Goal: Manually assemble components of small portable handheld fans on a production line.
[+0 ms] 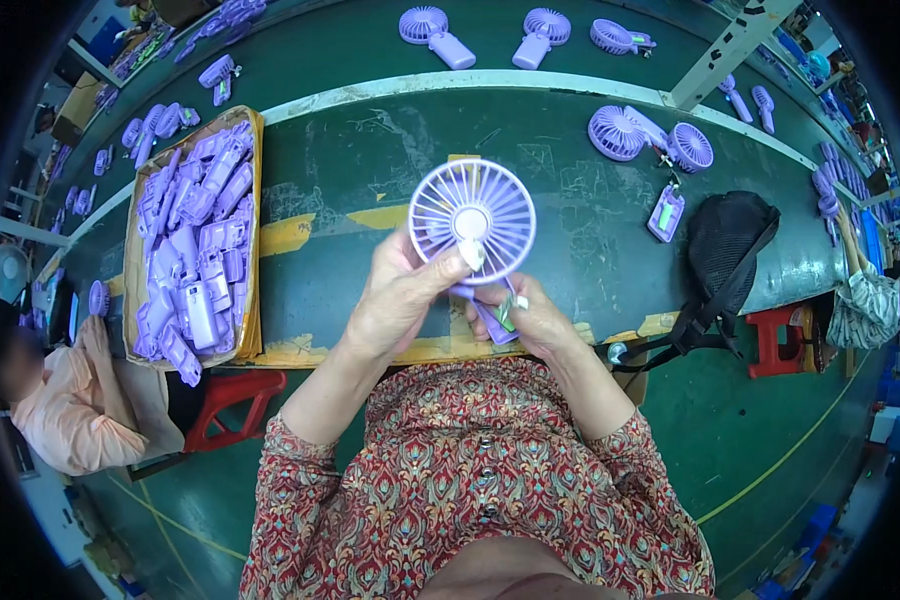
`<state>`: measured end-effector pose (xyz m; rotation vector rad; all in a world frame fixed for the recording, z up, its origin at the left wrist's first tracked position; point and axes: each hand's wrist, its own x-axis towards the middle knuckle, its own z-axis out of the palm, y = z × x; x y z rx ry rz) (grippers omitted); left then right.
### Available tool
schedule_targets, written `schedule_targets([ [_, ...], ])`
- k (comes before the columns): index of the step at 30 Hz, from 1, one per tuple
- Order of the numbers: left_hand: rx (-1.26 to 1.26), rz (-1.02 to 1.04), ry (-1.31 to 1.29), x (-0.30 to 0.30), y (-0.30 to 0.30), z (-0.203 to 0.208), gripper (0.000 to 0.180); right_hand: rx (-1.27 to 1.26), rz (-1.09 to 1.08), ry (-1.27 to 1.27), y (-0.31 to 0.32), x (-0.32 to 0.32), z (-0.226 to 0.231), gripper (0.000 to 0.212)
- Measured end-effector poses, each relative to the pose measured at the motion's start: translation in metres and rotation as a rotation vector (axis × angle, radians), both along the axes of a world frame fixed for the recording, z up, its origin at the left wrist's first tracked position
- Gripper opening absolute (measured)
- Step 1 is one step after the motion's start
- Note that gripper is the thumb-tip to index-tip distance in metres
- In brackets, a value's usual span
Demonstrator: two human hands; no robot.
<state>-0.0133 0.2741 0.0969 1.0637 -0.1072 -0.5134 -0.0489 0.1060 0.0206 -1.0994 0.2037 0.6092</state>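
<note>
Purple handheld fan held up over the near edge of my green workbench [350,255], grille facing me. My left hand [395,300] grips the round fan head [472,205], white-wrapped thumb [472,254] on the grille near the hub. My right hand [538,320] is closed on the handle piece [497,328] below, its green patch [504,318] showing.

Risks, as I judge them: thumb pressing too hard could bend or crack the thin ribs; hands pulling unevenly could strain the joint between head and handle. A slack right grip might let the handle twist or drop over the bench edge.

Hard to make out: the join, behind head and fingers; most left fingertips, behind the fan; a pale strip by my right thumb, maybe a wire. Cannot tell whether the handle is fully closed up.
</note>
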Motion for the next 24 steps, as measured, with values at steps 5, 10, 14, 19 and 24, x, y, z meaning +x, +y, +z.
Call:
schedule_targets([
  [5, 0.045, 0.181, -0.081, 0.005, -0.008, -0.021, 0.037, 0.022, -0.094, -0.004, 0.013, -0.009, 0.02, 0.021],
  [10, 0.026, 0.182, 0.015, 0.003, -0.012, -0.035, 0.035, 0.058, -0.133, -0.005, 0.021, -0.012, 0.021, 0.022],
  [14, 0.028, 0.193, 0.085, 0.002, -0.011, -0.037, 0.033, 0.011, -0.147, -0.089, 0.026, -0.011, 0.018, 0.026],
  [19, -0.019, 0.247, 0.12, 0.0, -0.019, -0.046, 0.037, -0.085, -0.18, -0.124, 0.031, -0.008, 0.02, 0.026],
  [24, -0.036, 0.213, 0.147, 0.001, -0.016, -0.053, 0.035, -0.153, -0.193, -0.155, 0.028, -0.007, 0.019, 0.027],
])
